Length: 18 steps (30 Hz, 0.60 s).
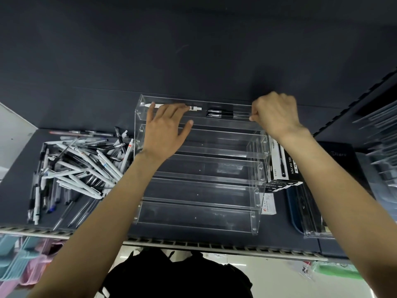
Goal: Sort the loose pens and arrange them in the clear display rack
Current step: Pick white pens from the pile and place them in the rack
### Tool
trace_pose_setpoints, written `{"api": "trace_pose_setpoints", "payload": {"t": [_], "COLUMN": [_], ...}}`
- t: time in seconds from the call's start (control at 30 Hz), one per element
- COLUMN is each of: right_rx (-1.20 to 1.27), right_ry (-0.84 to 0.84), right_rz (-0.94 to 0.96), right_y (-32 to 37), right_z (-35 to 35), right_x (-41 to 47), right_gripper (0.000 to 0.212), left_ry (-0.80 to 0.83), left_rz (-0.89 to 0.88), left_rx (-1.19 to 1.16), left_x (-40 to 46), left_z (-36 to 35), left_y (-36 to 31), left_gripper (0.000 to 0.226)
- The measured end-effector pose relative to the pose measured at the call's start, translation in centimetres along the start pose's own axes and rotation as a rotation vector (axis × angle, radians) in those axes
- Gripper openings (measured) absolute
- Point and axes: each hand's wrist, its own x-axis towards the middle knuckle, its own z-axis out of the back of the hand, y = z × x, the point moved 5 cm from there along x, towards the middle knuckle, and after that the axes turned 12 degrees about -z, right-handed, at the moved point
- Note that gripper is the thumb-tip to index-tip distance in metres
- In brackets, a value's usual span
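Note:
A clear stepped display rack (199, 203) stands on a dark shelf. In its top tier lie a white pen (194, 108) on the left and dark pens (219, 112) on the right. My left hand (166, 131) hovers over the top tier with fingers spread, fingertips touching the white pen. At the rack's top right end my right hand (276, 114) is curled, and its fingertips pinch the end of the dark pens. A heap of loose white and black pens (83, 166) lies left of the rack. The lower tiers hold nothing.
A black and white gel ink pen box (283, 166) leans against the rack's right side, with a small card (268, 204) below it. Clear trays (309, 214) sit further right. The shelf's front rail (214, 248) runs along the bottom; pastel packets (21, 263) hang below left.

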Motion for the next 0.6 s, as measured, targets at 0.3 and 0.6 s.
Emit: {"api": "trace_pose_setpoints", "payload": {"t": [0.3,0.6], "right_rx": [0.718,0.710], "right_ry": [-0.440,0.247], "right_rz": [0.080,0.451], "right_y": [5.5,29.6], "right_z": [5.1,-2.6], "right_x": [-9.5,-17.5], "right_gripper": [0.022,0.029], "left_ry": [-0.616,-0.067], "left_rz": [-0.077,0.769], "left_rx": [-0.126,-0.133], "left_x": [-8.3,-28.6], "left_z": [7.8,6.7], "left_y": [0.0,16.1], "left_gripper": [0.014,0.026]}}
